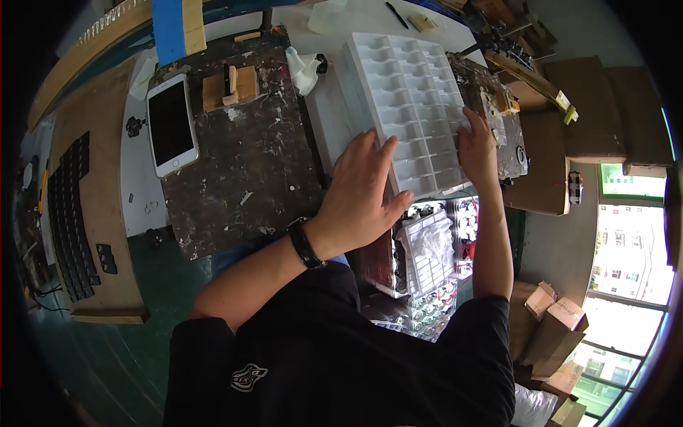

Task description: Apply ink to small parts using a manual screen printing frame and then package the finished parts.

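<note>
A white plastic compartment tray (420,107), divided into rows of small cells, lies at the far middle between my hands. Its deep left side looks like a stack of such trays or a thick box; I cannot tell which. My left hand (359,185) grips its near left corner, with the index finger over the rim and the thumb at the near edge. A black band (306,244) circles the left wrist. On the opposite long edge, my right hand (478,146) holds the rim with bent fingers. The cells I can see look bare.
Left of the tray is a dark, scuffed board (242,167) bearing a white phone (172,124) and a wooden block (229,87). A crumpled white cloth or bag (304,71) lies near the tray. Below it sits a plastic-wrapped package (427,249). Cardboard boxes (558,324) stand at right.
</note>
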A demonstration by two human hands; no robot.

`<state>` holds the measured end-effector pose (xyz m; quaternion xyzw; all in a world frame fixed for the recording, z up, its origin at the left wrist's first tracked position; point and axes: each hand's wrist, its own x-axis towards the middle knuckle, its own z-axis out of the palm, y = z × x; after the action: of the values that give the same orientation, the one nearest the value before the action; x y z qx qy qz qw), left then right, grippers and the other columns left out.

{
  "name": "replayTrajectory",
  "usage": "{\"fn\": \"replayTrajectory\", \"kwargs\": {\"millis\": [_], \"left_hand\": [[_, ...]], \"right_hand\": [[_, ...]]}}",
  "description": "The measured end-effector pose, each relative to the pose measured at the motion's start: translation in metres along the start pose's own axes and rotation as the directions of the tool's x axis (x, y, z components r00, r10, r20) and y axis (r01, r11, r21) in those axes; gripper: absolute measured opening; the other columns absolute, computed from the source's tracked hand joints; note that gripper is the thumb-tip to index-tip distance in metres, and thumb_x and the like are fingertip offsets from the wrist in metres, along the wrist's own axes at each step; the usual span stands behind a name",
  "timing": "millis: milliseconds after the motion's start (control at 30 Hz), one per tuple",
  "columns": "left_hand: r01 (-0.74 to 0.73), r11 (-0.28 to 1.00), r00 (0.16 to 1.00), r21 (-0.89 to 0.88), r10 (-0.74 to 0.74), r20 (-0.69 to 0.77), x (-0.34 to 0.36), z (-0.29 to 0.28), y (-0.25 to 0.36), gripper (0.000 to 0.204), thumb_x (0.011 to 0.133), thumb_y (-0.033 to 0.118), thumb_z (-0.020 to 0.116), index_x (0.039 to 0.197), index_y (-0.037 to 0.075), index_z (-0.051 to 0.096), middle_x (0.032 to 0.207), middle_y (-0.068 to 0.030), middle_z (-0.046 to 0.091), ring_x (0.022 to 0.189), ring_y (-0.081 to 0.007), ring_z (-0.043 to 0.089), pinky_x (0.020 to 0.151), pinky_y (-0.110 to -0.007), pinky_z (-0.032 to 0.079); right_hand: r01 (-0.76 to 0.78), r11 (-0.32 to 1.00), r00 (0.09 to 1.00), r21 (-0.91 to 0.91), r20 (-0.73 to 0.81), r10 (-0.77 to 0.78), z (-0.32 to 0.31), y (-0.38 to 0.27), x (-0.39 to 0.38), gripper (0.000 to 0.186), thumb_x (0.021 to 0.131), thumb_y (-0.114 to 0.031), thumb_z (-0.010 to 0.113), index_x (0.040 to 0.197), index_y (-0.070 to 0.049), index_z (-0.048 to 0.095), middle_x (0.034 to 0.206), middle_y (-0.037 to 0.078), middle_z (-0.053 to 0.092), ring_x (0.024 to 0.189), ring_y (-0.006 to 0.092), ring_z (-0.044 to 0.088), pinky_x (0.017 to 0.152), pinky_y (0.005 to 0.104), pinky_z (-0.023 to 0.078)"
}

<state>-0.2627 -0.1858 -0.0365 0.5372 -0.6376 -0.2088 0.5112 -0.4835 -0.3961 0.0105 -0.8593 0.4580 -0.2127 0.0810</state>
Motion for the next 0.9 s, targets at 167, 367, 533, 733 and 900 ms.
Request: {"fn": "replayTrajectory", "kwargs": {"millis": [167, 367, 533, 733, 900], "left_hand": [[-0.026, 0.994, 0.999, 0.106, 0.03, -0.04, 0.0, 0.001, 0.01, 0.079, 0.093, 0.024, 0.075, 0.155, -0.006, 0.037, 0.156, -0.0403, 0.035, 0.138, -0.0563, 0.046, 0.115, -0.063, 0.039], [0.018, 0.992, 0.999, 0.126, -0.012, -0.046, -0.004, -0.003, 0.023, 0.081, 0.093, 0.022, 0.077, 0.159, -0.002, 0.037, 0.162, -0.036, 0.033, 0.143, -0.0566, 0.043, 0.119, -0.061, 0.038], [-0.025, 0.998, 1.0, 0.054, 0.026, -0.015, -0.018, -0.027, 0.037, 0.078, 0.094, 0.023, 0.078, 0.159, 0.001, 0.042, 0.164, -0.0332, 0.032, 0.146, -0.0539, 0.043, 0.12, -0.06, 0.039], [-0.012, 1.0, 0.998, -0.02, 0.013, 0.062, -0.052, -0.069, 0.05, 0.07, 0.093, 0.02, 0.078, 0.155, 0.003, 0.051, 0.165, -0.0311, 0.033, 0.145, -0.0497, 0.046, 0.118, -0.057, 0.042], [0.033, 0.998, 0.999, -0.058, -0.035, -0.026, -0.081, -0.108, 0.046, 0.063, 0.092, 0.017, 0.078, 0.15, 0.002, 0.057, 0.163, -0.028, 0.038, 0.141, -0.0456, 0.052, 0.114, -0.053, 0.048]], "right_hand": [[-0.014, 0.998, 0.999, -0.054, 0.031, 0.016, -0.002, -0.004, 0.004, 0.041, 0.097, 0.0, 0.061, 0.137, 0.001, 0.065, 0.128, 0.021, 0.069, 0.107, 0.0408, 0.07, 0.093, 0.0441, 0.057], [-0.047, 0.997, 0.999, -0.067, -0.004, 0.046, -0.015, -0.018, 0.01, 0.043, 0.099, -0.006, 0.066, 0.142, -0.002, 0.063, 0.139, 0.019, 0.065, 0.115, 0.0399, 0.069, 0.099, 0.0434, 0.056], [0.325, 0.944, 0.943, -0.059, -0.055, -0.328, -0.014, -0.058, 0.029, 0.051, 0.1, -0.018, 0.073, 0.149, -0.008, 0.061, 0.153, 0.016, 0.058, 0.135, 0.0393, 0.06, 0.112, 0.0479, 0.049], [0.462, 0.872, 0.886, -0.159, 0.126, -0.446, 0.039, -0.09, 0.059, 0.073, 0.104, -0.067, 0.058, 0.161, -0.022, 0.053, 0.17, 0.011, 0.043, 0.16, 0.0453, 0.029, 0.129, 0.0661, 0.022], [0.425, 0.883, 0.896, -0.2, 0.229, -0.38, 0.059, -0.085, 0.068, 0.083, 0.102, -0.078, 0.049, 0.165, -0.024, 0.047, 0.172, 0.01, 0.041, 0.161, 0.0463, 0.025, 0.129, 0.0691, 0.018]]}}
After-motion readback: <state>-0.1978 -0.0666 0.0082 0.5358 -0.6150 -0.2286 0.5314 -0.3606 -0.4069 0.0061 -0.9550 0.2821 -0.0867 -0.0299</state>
